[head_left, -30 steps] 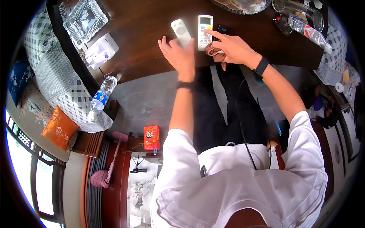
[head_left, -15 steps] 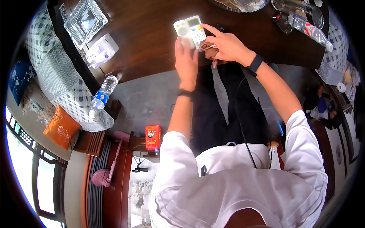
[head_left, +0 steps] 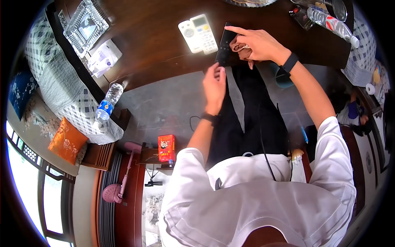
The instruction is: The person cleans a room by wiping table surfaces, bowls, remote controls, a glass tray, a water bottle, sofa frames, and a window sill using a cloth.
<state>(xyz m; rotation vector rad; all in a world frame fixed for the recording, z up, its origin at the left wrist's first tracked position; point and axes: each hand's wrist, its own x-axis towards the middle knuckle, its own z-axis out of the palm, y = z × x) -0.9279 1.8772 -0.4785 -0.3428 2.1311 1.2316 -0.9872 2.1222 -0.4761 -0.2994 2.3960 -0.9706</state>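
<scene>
Two white remotes lie side by side on the dark wooden table [head_left: 152, 49]: a plain one [head_left: 190, 35] on the left and one with a screen and buttons [head_left: 204, 35] on the right, touching each other. A black remote [head_left: 223, 47] lies slanted to their right. My left hand [head_left: 214, 84] is at its lower end, with fingertips at or near it and fingers curled. My right hand [head_left: 259, 45] holds a crumpled brown cloth [head_left: 242, 48], and its outstretched index finger touches the black remote's upper end.
Left on the table are a glass ashtray [head_left: 87, 26] and a tissue pack [head_left: 104, 57]. A labelled bottle [head_left: 108, 105] lies on the checked sofa cover. At the right are a clear bottle [head_left: 333, 25] and a dark packet [head_left: 301, 17]. Another person [head_left: 353, 115] is at far right.
The white remotes have come together, the plain one shifting slightly left and the buttoned one clearly left. Both hands have left them for the black remote, which now shows more fully.
</scene>
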